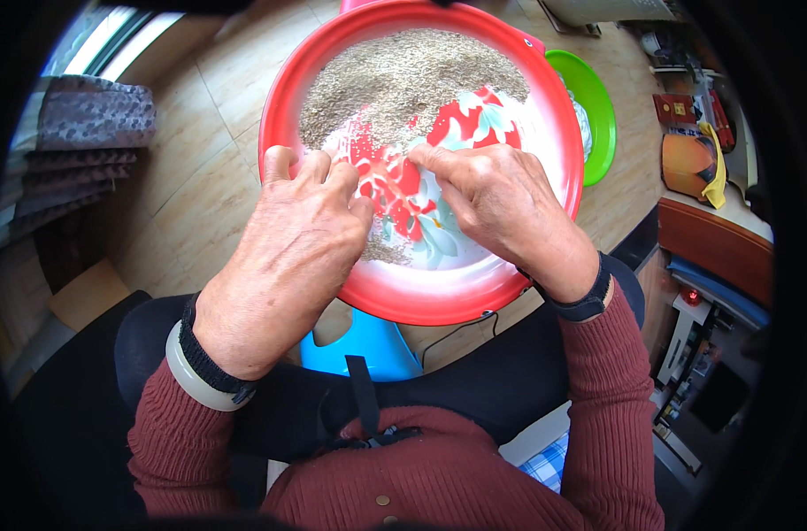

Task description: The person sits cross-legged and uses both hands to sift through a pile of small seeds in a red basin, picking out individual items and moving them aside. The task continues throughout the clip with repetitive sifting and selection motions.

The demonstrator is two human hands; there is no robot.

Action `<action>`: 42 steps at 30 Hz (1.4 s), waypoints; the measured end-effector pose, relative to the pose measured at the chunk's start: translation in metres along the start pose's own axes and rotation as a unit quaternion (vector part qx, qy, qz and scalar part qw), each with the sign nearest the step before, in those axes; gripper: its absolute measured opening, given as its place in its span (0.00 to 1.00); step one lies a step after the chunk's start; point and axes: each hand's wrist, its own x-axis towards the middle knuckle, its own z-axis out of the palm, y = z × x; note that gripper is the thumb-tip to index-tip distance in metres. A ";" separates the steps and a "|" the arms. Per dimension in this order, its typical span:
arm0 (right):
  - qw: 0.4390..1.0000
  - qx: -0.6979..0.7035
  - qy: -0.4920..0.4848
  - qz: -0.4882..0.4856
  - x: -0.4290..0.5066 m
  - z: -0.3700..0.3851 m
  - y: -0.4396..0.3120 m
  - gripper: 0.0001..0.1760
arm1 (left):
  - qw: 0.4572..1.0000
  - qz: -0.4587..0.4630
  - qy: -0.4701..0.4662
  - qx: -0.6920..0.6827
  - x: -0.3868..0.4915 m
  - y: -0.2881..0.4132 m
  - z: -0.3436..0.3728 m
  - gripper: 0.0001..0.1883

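Note:
A round red enamel basin (430, 308) with a floral bottom lies before me. Small pale seeds or grains (417, 73) cover its far half, and a smaller patch (382, 251) of them lies near the close edge. My left hand (297, 232) is over the basin's left side, its fingers bent and apart with nothing seen in them. My right hand (510, 192) is over the right side of the painted bottom, index finger pointing left and the other fingers curled. Whether it pinches a grain cannot be made out.
A blue plastic stool (367, 348) stands under the basin's near side. Beyond its right edge is a green plastic basin (596, 119) with something white inside. Wooden cabinets (715, 249) with assorted items are at the right, and a grey patterned cloth (95, 113) at the left.

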 end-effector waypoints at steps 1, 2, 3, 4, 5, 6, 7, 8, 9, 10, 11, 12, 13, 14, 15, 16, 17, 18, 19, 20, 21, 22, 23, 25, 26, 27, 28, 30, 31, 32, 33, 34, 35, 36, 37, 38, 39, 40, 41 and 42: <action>1.000 0.012 -0.009 -0.019 0.000 -0.001 0.000 0.20 | 1.000 -0.003 0.002 0.000 0.000 -0.001 0.001 0.21; 1.000 0.007 -0.007 -0.013 0.000 -0.001 0.000 0.20 | 1.000 -0.006 0.002 0.000 0.000 -0.002 0.002 0.22; 1.000 0.004 0.008 -0.017 0.000 -0.002 -0.001 0.20 | 1.000 -0.011 0.015 0.002 -0.001 -0.002 0.002 0.23; 1.000 -0.001 0.011 -0.009 0.000 -0.003 -0.001 0.20 | 0.999 -0.015 0.029 0.004 -0.002 -0.003 0.003 0.24; 1.000 -0.004 0.009 -0.012 -0.001 -0.003 -0.001 0.20 | 0.999 -0.018 0.043 0.007 -0.003 -0.003 0.003 0.25; 1.000 -0.007 -0.005 -0.002 -0.001 -0.004 -0.001 0.19 | 0.998 -0.022 0.051 0.004 -0.004 -0.003 0.004 0.26; 1.000 -0.010 -0.015 0.003 -0.002 -0.004 -0.001 0.19 | 0.998 -0.027 0.058 0.000 -0.004 -0.003 0.005 0.26; 1.000 -0.006 -0.019 0.001 -0.003 -0.004 -0.001 0.19 | 0.998 -0.035 0.056 -0.006 -0.004 -0.002 0.005 0.27; 1.000 -0.004 -0.019 -0.006 -0.003 -0.004 -0.001 0.18 | 0.998 -0.034 0.062 -0.002 -0.005 -0.002 0.005 0.27; 1.000 0.000 -0.016 -0.018 -0.004 -0.003 -0.001 0.18 | 0.998 -0.036 0.058 -0.001 -0.005 -0.001 0.005 0.27; 1.000 -0.001 -0.013 -0.025 -0.005 -0.002 0.000 0.18 | 0.998 -0.039 0.055 -0.001 -0.005 0.001 0.006 0.27; 0.999 0.001 -0.006 -0.037 -0.005 0.000 0.000 0.17 | 0.998 -0.042 0.052 -0.004 -0.004 0.002 0.007 0.27; 0.999 0.003 0.001 -0.049 -0.005 0.002 0.000 0.17 | 0.998 -0.046 0.050 -0.007 -0.002 0.004 0.008 0.27; 0.998 0.000 0.018 -0.055 -0.006 0.004 0.001 0.15 | 0.998 -0.047 0.052 -0.007 -0.001 0.006 0.009 0.27; 0.998 -0.002 0.034 -0.059 -0.006 0.006 0.001 0.13 | 0.998 -0.049 0.048 -0.013 0.000 0.008 0.009 0.27; 0.997 -0.004 0.047 -0.067 -0.006 0.009 0.001 0.11 | 0.998 -0.048 0.047 -0.015 0.001 0.009 0.010 0.27; 0.995 0.006 0.051 -0.082 -0.005 0.011 0.001 0.11 | 0.997 -0.045 0.053 -0.014 0.002 0.009 0.011 0.26; 0.994 0.018 0.049 -0.100 -0.005 0.013 0.001 0.12 | 0.998 -0.047 0.050 -0.010 0.003 0.009 0.012 0.26; 0.992 0.029 0.047 -0.112 -0.004 0.015 0.001 0.12 | 0.997 -0.047 0.053 -0.005 0.004 0.008 0.014 0.26; 0.992 0.025 0.055 -0.109 -0.004 0.017 0.001 0.12 | 0.997 -0.050 0.050 0.005 0.005 0.007 0.015 0.26; 0.993 0.022 0.063 -0.100 -0.004 0.018 0.001 0.11 | 0.997 -0.048 0.062 -0.007 0.005 0.007 0.016 0.26; 0.993 0.020 0.071 -0.091 -0.003 0.018 0.000 0.11 | 0.997 -0.048 0.067 -0.014 0.006 0.007 0.017 0.25; 0.995 0.026 0.057 -0.079 -0.003 0.018 0.000 0.13 | 0.996 -0.047 0.072 -0.020 0.007 0.007 0.018 0.24; 0.997 0.038 0.033 -0.060 -0.004 0.016 0.000 0.17 | 0.997 -0.042 0.057 -0.022 0.009 0.006 0.018 0.23; 0.998 0.025 0.009 -0.056 -0.005 0.014 0.001 0.17 | 0.998 -0.040 0.051 -0.022 0.009 0.005 0.018 0.22; 0.998 0.015 -0.012 -0.058 -0.005 0.013 0.002 0.18 | 0.997 -0.039 0.057 -0.025 0.009 0.005 0.018 0.21; 0.998 0.007 -0.032 -0.060 -0.006 0.012 0.002 0.18 | 0.997 -0.039 0.063 -0.028 0.010 0.005 0.018 0.20; 0.997 0.014 -0.025 -0.066 -0.007 0.011 0.002 0.17 | 0.997 -0.039 0.067 -0.030 0.010 0.005 0.017 0.19; 0.998 0.021 -0.025 -0.061 -0.008 0.011 0.003 0.17 | 0.997 -0.039 0.065 -0.030 0.009 0.004 0.016 0.19; 0.998 0.023 -0.009 -0.066 -0.008 0.012 0.002 0.17 | 0.997 -0.040 0.062 -0.029 0.009 0.004 0.016 0.18; 0.998 0.028 0.002 -0.062 -0.009 0.014 0.001 0.16 | 0.997 -0.039 0.059 -0.028 0.009 0.003 0.015 0.18; 0.997 0.037 0.018 -0.068 -0.009 0.014 0.001 0.16 | 0.997 -0.039 0.056 -0.028 0.009 0.003 0.014 0.17; 0.997 0.033 0.018 -0.066 -0.009 0.015 0.000 0.16 | 0.997 -0.038 0.054 -0.027 0.009 0.003 0.014 0.17; 0.997 0.034 0.023 -0.072 -0.009 0.015 -0.001 0.17 | 0.998 -0.039 0.047 -0.026 0.009 0.002 0.013 0.16; 0.997 0.034 0.012 -0.073 -0.008 0.015 -0.002 0.17 | 0.998 -0.039 0.040 -0.025 0.009 0.002 0.012 0.16; 0.996 0.042 -0.013 -0.083 -0.009 0.014 -0.002 0.17 | 0.998 -0.040 0.033 -0.024 0.009 0.002 0.012 0.15; 0.994 0.049 -0.053 -0.087 -0.010 0.013 -0.003 0.17 | 0.998 -0.039 0.035 -0.021 0.010 0.002 0.012 0.14; 0.991 0.045 -0.103 -0.069 -0.010 0.013 -0.004 0.18 | 0.998 -0.039 0.036 -0.017 0.011 0.002 0.012 0.13; 0.994 0.059 -0.057 -0.079 -0.011 0.012 -0.004 0.17 | 0.998 -0.038 0.037 -0.014 0.012 0.002 0.012 0.13; 0.996 0.060 -0.020 -0.067 -0.011 0.012 -0.005 0.17 | 0.998 -0.038 0.037 -0.018 0.012 0.002 0.012 0.13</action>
